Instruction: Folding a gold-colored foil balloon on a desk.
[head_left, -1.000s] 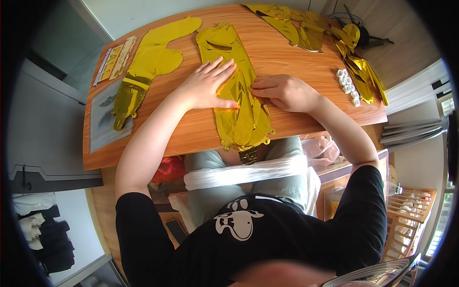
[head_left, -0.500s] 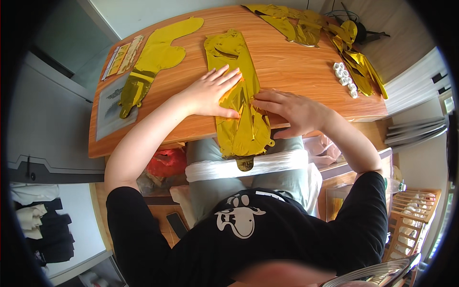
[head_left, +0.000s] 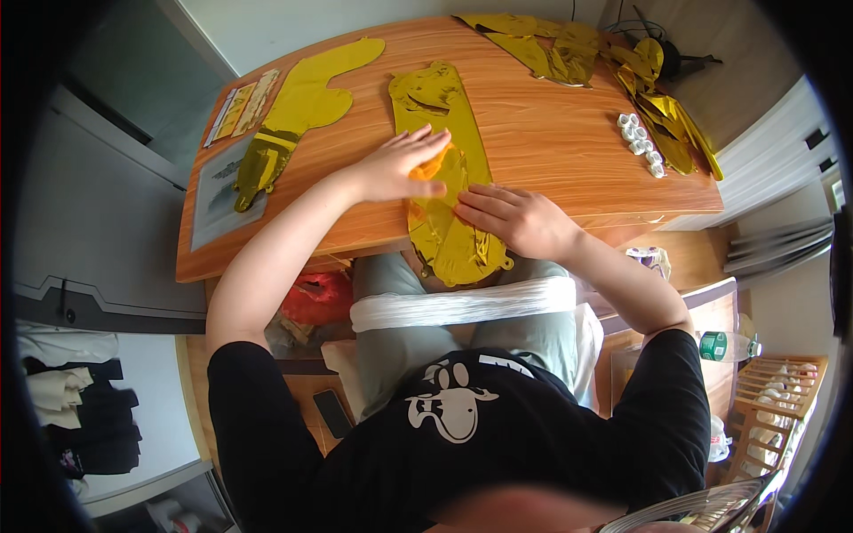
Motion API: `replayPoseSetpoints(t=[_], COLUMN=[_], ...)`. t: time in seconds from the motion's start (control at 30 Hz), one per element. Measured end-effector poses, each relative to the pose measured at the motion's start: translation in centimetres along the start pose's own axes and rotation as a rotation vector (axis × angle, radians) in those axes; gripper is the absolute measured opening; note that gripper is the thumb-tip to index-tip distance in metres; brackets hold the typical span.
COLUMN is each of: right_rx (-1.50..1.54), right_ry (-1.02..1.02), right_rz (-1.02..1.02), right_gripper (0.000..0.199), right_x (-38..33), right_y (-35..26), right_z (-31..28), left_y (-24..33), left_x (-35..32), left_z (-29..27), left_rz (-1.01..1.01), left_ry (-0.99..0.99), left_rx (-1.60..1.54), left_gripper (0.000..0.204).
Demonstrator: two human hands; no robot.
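A deflated gold foil balloon (head_left: pixel 464 147) lies lengthwise before me, creased in the middle, with its near end hanging past the table edge over my lap. My left hand (head_left: pixel 391 169) is at its left side, fingers stretched out and thumb apart, at or just above the foil. On the lower right part rests my right hand (head_left: pixel 524 222), its fingers extended flat against the surface. Neither hand grips anything. A second flat gold foil balloon (head_left: pixel 311 93) lies to the left, with a tabbed tail toward me.
White ribbon-like rolls (head_left: pixel 638 140) sit at the right table edge (head_left: pixel 569 169). Crumpled gold foil (head_left: pixel 569 58) fills the far right corner. Paper sheets (head_left: pixel 213 209) lie at left. A white strand bundle (head_left: pixel 462 305) spans my thighs. A bottle (head_left: pixel 724 346) is at lower right.
The right hand has moved left and nearer to me onto the foil. The balloon's near end tab, dangling earlier, no longer shows. The view has shifted slightly.
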State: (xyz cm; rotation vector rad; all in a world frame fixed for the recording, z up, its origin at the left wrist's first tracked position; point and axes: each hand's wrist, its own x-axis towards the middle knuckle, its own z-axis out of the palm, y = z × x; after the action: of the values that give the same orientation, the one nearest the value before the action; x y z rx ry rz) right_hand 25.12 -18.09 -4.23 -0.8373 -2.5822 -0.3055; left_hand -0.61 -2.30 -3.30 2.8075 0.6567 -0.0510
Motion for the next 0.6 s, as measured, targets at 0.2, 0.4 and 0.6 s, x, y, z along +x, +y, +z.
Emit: replayPoseSetpoints(t=[0.2,0.4,0.6], right_rx=[0.006,-0.005,0.023], right_ry=[-0.014,0.016,0.013], right_rz=[0.035,0.014,0.020], right_gripper=[0.046,0.050,0.050], right_x=[-0.3,-1.0,-0.7], right_y=[-0.4,-0.6,-1.3], right_z=[0.0,-0.2,-0.7], left_y=[-1.0,6.1,7.1], left_x=[-1.4,-5.7,-5.8], left_z=[-0.7,-1.2,2.9], left_rz=[0.041,0.230,0.165], left_ry=[0.374,-0.012,0.162], left_rx=[-1.093,0.101,0.258], left_gripper=[0.117,0.126,0.073])
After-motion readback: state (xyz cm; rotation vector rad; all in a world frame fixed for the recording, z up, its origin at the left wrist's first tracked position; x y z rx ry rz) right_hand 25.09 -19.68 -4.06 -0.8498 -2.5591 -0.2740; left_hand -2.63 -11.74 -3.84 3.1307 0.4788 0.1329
